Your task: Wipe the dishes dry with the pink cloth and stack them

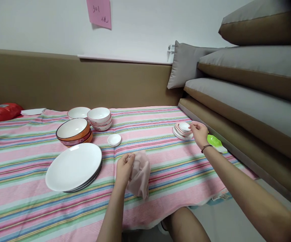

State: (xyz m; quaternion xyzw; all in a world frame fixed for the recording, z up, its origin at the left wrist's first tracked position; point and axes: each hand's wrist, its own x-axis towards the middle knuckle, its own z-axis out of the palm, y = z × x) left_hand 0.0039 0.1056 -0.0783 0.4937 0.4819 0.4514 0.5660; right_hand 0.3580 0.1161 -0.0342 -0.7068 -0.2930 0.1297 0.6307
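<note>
My left hand (125,165) is closed on a pale pink cloth (140,174), which hangs in loose folds above the striped sheet. Out to the right, my right hand (199,132) pinches the edge of a small white dish (184,126). That dish sits at the top of a stack of small saucers and plates (177,133). Behind my right hand, part of a pinkish rim (202,125) shows; the rest is hidden. Left of the cloth lies a short stack of small white dishes (114,139).
Large white plates (73,168) are stacked at left. Beyond them stand orange-sided bowls (73,130) and white patterned bowls (99,116). A green item (214,141) lies by the piled grey-brown cushions (246,101). A red bundle (3,112) is at far left.
</note>
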